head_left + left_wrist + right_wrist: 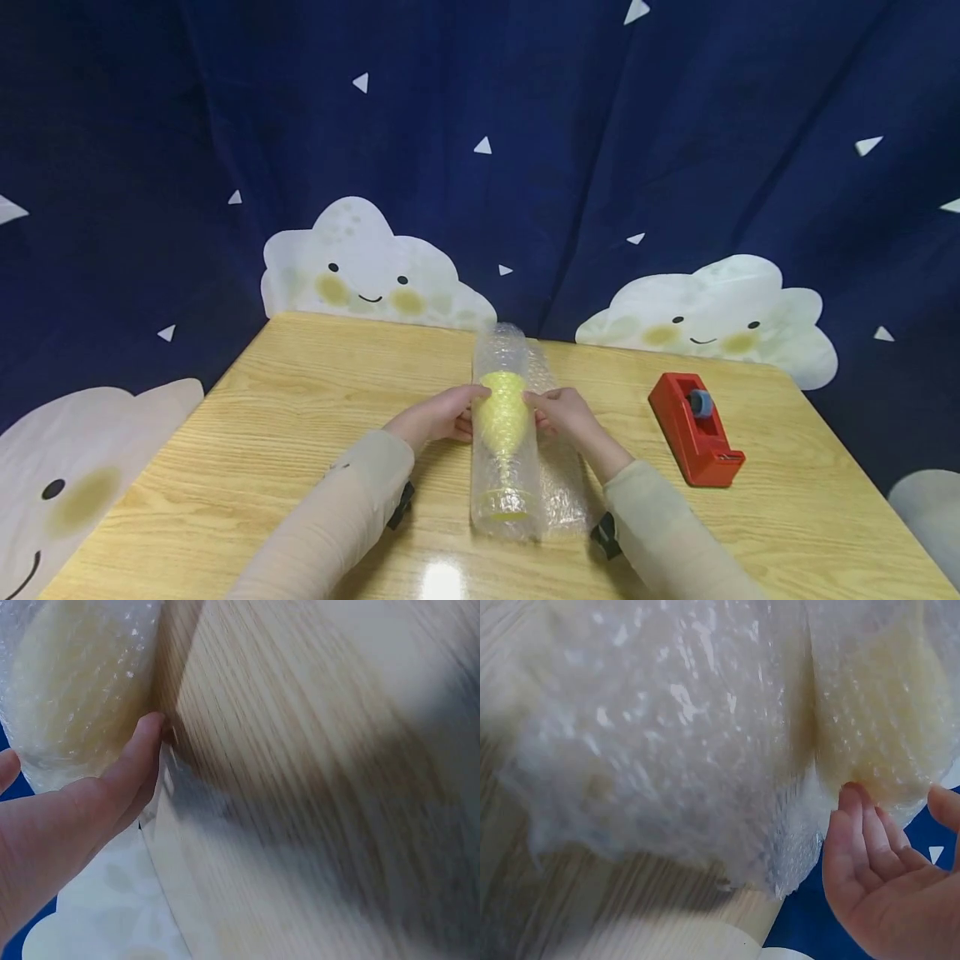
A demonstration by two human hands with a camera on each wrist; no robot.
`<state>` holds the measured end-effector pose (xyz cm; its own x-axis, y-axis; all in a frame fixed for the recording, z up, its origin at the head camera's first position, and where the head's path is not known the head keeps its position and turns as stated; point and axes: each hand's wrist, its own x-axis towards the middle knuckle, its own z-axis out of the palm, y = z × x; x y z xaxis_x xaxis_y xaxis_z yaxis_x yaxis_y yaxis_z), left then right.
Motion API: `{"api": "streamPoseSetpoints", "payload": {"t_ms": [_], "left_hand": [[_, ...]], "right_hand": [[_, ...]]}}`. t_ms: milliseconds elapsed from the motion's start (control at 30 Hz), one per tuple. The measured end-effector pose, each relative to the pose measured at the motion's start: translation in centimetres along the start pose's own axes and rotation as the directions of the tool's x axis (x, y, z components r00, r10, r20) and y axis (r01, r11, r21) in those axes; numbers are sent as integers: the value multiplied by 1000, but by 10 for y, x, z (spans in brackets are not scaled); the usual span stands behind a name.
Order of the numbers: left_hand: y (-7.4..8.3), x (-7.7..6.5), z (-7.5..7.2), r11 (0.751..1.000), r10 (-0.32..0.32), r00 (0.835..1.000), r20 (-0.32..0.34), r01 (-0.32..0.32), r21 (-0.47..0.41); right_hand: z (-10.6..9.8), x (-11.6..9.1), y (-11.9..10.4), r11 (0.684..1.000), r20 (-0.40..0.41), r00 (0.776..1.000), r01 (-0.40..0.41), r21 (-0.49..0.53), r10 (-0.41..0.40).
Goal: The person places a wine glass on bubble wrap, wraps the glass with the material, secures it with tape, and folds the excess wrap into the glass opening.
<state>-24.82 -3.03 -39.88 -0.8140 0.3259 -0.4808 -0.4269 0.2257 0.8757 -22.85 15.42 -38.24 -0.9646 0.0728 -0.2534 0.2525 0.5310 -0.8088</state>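
Observation:
A yellow goblet point(504, 417) lies on the table inside a roll of clear bubble wrap point(501, 348). Its wide cup points to the far side and its round base is nearer me. My left hand point(442, 414) holds the roll from the left at the cup, thumb on top and fingers low along the side. From the right, my right hand point(564, 410) grips the same part, its thumb on top too. A loose flap of bubble wrap point(667, 742) spreads out to the right of the roll, partly under my right hand and wrist.
A red tape dispenser point(693, 433) with a blue-cored roll stands on the right side of the wooden table point(337, 367). Behind the table's far edge hangs a dark blue curtain point(420, 150) with white clouds and triangles.

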Motion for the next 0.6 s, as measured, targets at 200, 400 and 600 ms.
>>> {"api": "streamPoseSetpoints", "payload": {"t_ms": [200,400,600], "left_hand": [[-2,3,3,1000,17,999,33,-16,-15],[1,2,6,1000,25,999,37,-26,10],[1,1,6,999,24,999,32,-25,21]], "right_hand": [[-3,11,19,995,0,995,96,42,-96],[0,1,5,978,-130,971,191,-88,-201],[7,-6,-7,880,-201,907,273,-388,-369]]}}
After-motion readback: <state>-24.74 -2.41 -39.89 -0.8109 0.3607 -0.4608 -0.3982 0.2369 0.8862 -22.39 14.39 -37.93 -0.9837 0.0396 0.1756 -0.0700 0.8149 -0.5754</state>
